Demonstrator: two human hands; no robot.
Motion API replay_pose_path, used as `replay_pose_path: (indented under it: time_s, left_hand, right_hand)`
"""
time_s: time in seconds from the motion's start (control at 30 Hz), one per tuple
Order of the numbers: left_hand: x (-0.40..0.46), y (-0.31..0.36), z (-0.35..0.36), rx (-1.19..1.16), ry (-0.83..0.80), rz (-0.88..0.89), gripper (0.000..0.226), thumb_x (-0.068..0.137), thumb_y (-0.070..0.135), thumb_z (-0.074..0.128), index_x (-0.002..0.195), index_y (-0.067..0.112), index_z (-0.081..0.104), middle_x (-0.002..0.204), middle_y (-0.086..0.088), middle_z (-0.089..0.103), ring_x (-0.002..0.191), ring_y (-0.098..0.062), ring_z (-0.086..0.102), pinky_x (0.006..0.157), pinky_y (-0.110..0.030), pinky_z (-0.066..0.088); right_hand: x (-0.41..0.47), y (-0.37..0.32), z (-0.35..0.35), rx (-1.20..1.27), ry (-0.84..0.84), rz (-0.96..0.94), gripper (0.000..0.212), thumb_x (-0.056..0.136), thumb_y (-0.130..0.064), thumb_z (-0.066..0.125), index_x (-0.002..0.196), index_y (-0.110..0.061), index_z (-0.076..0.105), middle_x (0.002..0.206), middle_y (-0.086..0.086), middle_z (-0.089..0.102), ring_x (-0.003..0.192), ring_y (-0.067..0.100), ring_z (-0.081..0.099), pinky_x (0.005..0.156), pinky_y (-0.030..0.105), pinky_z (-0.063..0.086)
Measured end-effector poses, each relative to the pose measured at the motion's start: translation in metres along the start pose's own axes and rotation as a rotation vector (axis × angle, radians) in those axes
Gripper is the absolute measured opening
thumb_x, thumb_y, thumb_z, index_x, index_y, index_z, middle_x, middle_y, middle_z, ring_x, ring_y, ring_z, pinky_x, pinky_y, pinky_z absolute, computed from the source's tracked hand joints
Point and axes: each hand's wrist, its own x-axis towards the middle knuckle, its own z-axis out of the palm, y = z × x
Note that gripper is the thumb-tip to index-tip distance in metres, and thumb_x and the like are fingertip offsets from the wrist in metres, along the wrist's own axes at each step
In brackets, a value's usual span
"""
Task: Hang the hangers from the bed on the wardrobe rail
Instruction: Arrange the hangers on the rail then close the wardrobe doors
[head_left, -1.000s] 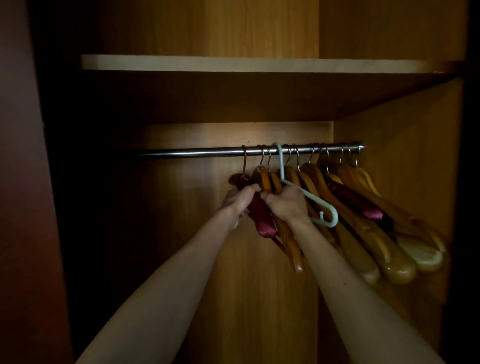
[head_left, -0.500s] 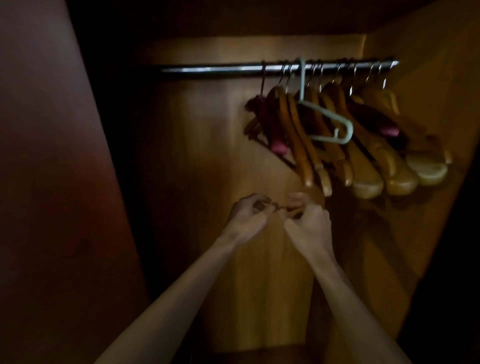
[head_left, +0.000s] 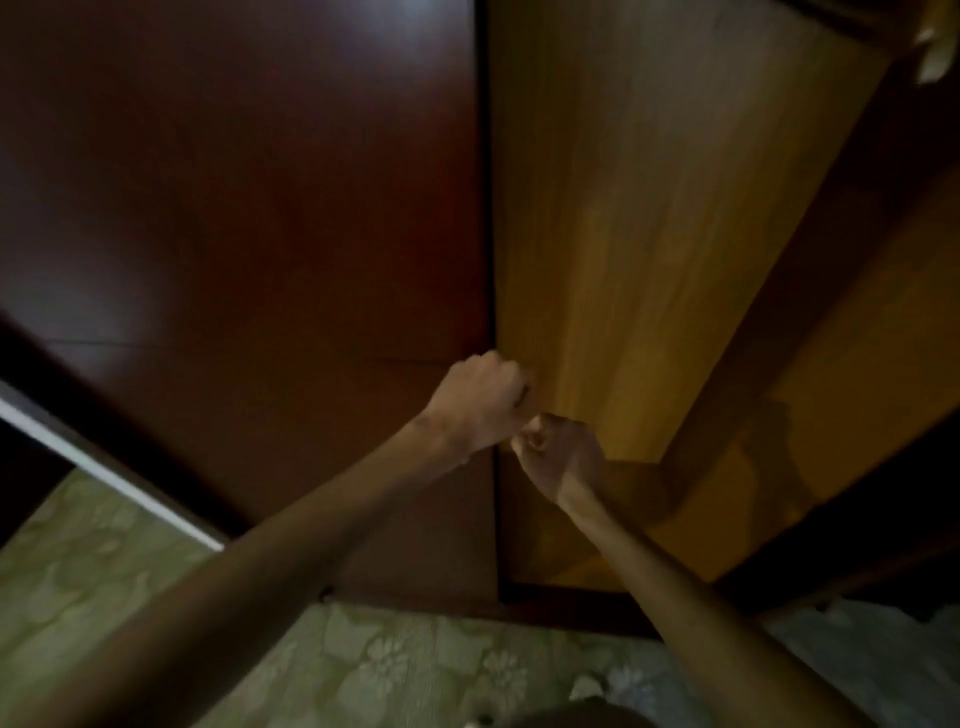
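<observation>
Wood hanger tip (head_left: 932, 57) top right, rail out of view | left hand (head_left: 480, 408), right hand (head_left: 558, 454) touching, fingers curled, contents unclear | likely stiff, light; take by neck under hook.

Only one hanger (head_left: 932, 54) in view, and just its end: a pale, rounded, glossy tip, cut off by the top right corner. It sits high above and well to the right of the fingers of my right hand (head_left: 563, 457), well apart from them. Too blurred to read its tilt
</observation>
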Motion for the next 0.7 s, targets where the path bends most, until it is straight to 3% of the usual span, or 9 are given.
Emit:
replay_pose_path:
  time_s: [0.1,0.2,0.27,0.43,0.57,0.7]
  left_hand:
    - [-0.018,-0.014,-0.004,0.291,0.067,0.049,0.034,0.103,0.032,0.044,0.072,0.016,0.049,0.073,0.001,0.054,0.063,-0.017,0.054,0.057,-0.031,0.041]
    - [-0.036,-0.023,0.006,0.426,-0.001,0.037,0.03,0.102,0.031,0.045,0.076,0.017,0.051,0.081,-0.003,0.062,0.068,-0.019,0.057,0.058,-0.031,0.038]
    - [-0.043,-0.027,0.015,0.397,-0.049,-0.035,0.029,0.102,0.035,0.045,0.088,0.014,0.061,0.091,-0.004,0.064,0.081,-0.022,0.064,0.063,-0.032,0.039]
    - [-0.042,-0.024,0.029,0.393,-0.059,-0.103,0.024,0.102,0.027,0.048,0.103,0.011,0.065,0.099,-0.005,0.067,0.091,-0.023,0.066,0.066,-0.031,0.041]
    - [-0.035,-0.022,0.024,0.56,-0.103,-0.018,0.014,0.098,0.022,0.058,0.108,0.015,0.065,0.104,-0.003,0.067,0.094,-0.021,0.067,0.074,-0.032,0.05]
    - [-0.034,-0.02,0.025,0.67,-0.142,0.072,0.012,0.098,0.012,0.057,0.106,0.013,0.067,0.104,-0.003,0.067,0.094,-0.02,0.069,0.07,-0.03,0.05]
  right_hand:
    - [-0.011,-0.014,0.034,-0.01,-0.058,-0.049,0.033,0.095,-0.05,0.055,0.086,-0.021,0.068,0.077,-0.005,0.068,0.069,0.013,0.061,0.062,0.026,0.041]
    - [-0.013,-0.023,0.053,-0.02,0.001,-0.067,0.05,0.093,-0.052,0.059,0.057,-0.02,0.052,0.049,-0.008,0.045,0.042,0.008,0.039,0.046,0.025,0.028]
    - [-0.008,-0.032,0.059,-0.151,0.009,-0.027,0.049,0.094,-0.049,0.06,0.058,-0.019,0.046,0.053,-0.007,0.042,0.046,0.01,0.037,0.043,0.025,0.022]
    - [0.001,-0.039,0.063,-0.407,0.082,0.005,0.03,0.096,-0.039,0.058,0.081,-0.014,0.055,0.082,-0.002,0.058,0.073,0.017,0.054,0.061,0.03,0.04]
    - [0.007,-0.041,0.068,-0.558,0.1,0.035,0.035,0.095,-0.046,0.062,0.08,-0.014,0.064,0.078,0.001,0.065,0.07,0.018,0.063,0.054,0.027,0.038]
    - [0.013,-0.044,0.058,-0.506,0.073,0.022,0.037,0.102,-0.038,0.046,0.09,-0.009,0.066,0.082,0.004,0.059,0.071,0.019,0.052,0.059,0.03,0.038]
